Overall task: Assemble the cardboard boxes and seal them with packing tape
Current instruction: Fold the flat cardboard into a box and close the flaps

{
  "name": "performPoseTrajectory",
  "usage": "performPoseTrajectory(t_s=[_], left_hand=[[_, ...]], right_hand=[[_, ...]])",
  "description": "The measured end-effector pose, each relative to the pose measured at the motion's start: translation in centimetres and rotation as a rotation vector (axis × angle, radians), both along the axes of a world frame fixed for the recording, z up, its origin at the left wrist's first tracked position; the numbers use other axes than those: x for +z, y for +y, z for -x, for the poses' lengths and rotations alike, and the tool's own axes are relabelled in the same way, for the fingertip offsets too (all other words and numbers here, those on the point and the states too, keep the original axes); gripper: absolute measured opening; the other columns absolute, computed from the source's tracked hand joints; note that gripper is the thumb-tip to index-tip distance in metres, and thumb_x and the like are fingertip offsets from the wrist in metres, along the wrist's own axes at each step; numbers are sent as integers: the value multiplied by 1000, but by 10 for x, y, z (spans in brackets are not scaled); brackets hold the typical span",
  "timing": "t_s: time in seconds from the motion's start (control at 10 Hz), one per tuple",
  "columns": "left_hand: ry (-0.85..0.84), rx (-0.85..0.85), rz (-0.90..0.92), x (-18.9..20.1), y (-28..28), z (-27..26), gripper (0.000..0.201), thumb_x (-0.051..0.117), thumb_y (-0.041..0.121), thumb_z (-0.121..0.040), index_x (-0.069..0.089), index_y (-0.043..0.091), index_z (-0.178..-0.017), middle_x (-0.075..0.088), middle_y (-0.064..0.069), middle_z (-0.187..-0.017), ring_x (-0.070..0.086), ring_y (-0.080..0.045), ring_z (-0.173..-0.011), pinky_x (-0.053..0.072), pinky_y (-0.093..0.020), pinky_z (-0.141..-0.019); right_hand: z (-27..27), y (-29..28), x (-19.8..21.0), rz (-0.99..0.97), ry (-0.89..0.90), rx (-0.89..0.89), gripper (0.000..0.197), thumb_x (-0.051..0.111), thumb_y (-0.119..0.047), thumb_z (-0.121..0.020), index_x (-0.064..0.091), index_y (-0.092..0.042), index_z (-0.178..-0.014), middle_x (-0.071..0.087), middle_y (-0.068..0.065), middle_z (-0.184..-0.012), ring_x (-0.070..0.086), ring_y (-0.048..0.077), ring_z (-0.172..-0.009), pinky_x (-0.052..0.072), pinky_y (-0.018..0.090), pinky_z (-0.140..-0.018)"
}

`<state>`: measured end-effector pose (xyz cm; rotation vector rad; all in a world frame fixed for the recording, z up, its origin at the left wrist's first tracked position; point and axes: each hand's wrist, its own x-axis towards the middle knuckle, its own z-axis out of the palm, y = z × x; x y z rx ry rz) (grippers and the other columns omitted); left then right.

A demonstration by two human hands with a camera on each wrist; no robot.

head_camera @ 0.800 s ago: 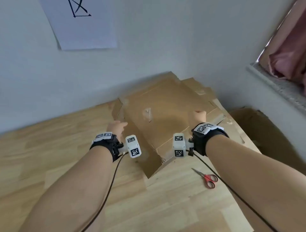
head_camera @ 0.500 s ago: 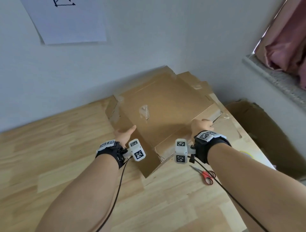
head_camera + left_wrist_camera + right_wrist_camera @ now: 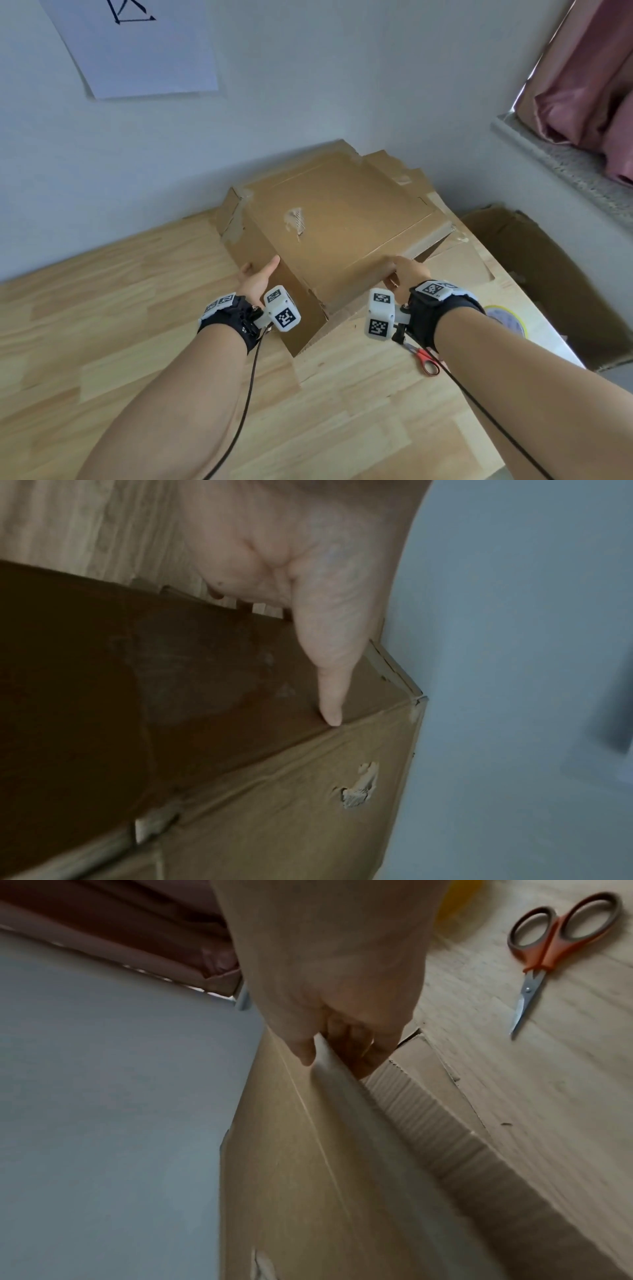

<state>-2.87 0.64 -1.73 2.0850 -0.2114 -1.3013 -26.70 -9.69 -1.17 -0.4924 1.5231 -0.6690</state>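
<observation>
- Cardboard box point(image 3: 329, 226) between the hands, tilted up on the desk point(image 3: 137, 308), drawn nearer than a moment ago.
- Left hand point(image 3: 255, 279) flat against the box's left side, fingers straight, thumb at the top edge; slid back toward the near corner.
- Right hand point(image 3: 406, 274) curled over the right edge, thumb on top, fingers tucked beneath.
- Likely repositioning the box for folding flaps; nothing taped yet.
- Scissors point(image 3: 423, 358) just below the right wrist; tape roll point(image 3: 507, 318) to its right.
</observation>
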Motion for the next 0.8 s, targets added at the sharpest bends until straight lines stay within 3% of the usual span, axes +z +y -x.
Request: performPoseTrajectory(t_s=[0.1, 0.2, 0.3, 0.4, 0.5, 0.6, 0.7, 0.8], left_hand=[[37, 63, 116, 8, 3, -5, 85, 66, 51, -83, 14, 32, -148, 38, -8, -145, 44, -31, -127, 43, -42, -93], [95, 93, 198, 26, 6, -7, 78, 63, 41, -88, 15, 32, -149, 41, -4, -139, 43, -30, -128, 45, -40, -79], [77, 58, 272, 42, 8, -14, 70, 65, 41, -87, 27, 32, -145, 52, -5, -132, 57, -27, -111, 48, -33, -65], [31, 25, 331, 60, 16, -22, 62, 64, 50, -85, 35, 34, -138, 56, -8, -127, 57, -24, -102, 54, -36, -71], [-50, -55, 387, 82, 27, -29, 68, 58, 68, -78, 36, 40, -135, 53, -1, -129, 53, -23, -111, 52, -47, -88], [-95, -190, 460, 105, 39, -37, 101, 55, 91, -51, 30, 45, -138, 46, 2, -141, 52, -22, -119, 54, -45, -85], [-152, -341, 547, 128, 50, -41, 114, 56, 91, -50, 15, 45, -146, 20, 5, -157, 29, -24, -139, 50, -46, -93], [-153, -466, 563, 146, 60, -48, 123, 62, 84, -53, 2, 39, -150, 12, 4, -159, 19, -16, -143, 25, -44, -111]], right_hand=[[-9, 4, 8, 46, -72, -14, 26, 46, -7, -96, 50, 0, -121, 58, 10, -98, 51, 12, -68, 49, 22, -65], [-13, 6, 25, 20, -91, -41, 15, 51, -8, -94, 49, -9, -80, 49, 3, -78, 51, 11, -68, 51, 21, -67], [-19, 9, 43, -14, -129, -98, 15, 61, -9, -89, 55, -8, -76, 55, 8, -82, 55, 13, -70, 53, 23, -78], [-37, 18, 62, -15, -194, -132, 19, 66, -11, -87, 54, -8, -72, 53, 5, -68, 52, 12, -57, 53, 19, -64], [-58, 28, 82, 15, -278, -165, 18, 65, -11, -88, 55, -8, -73, 50, 3, -59, 49, 10, -53, 51, 18, -61], [-78, 34, 99, 98, -292, -101, 20, 60, -6, -90, 54, -11, -72, 51, 1, -58, 49, 7, -53, 49, 17, -67], [-93, 39, 117, 181, -330, -94, 19, 52, -10, -95, 50, -14, -76, 58, -2, -56, 53, 5, -58, 49, 10, -58], [-104, 41, 139, 241, -374, -82, 18, 50, -13, -96, 46, -14, -78, 60, -5, -45, 57, 6, -60, 48, 10, -45]])
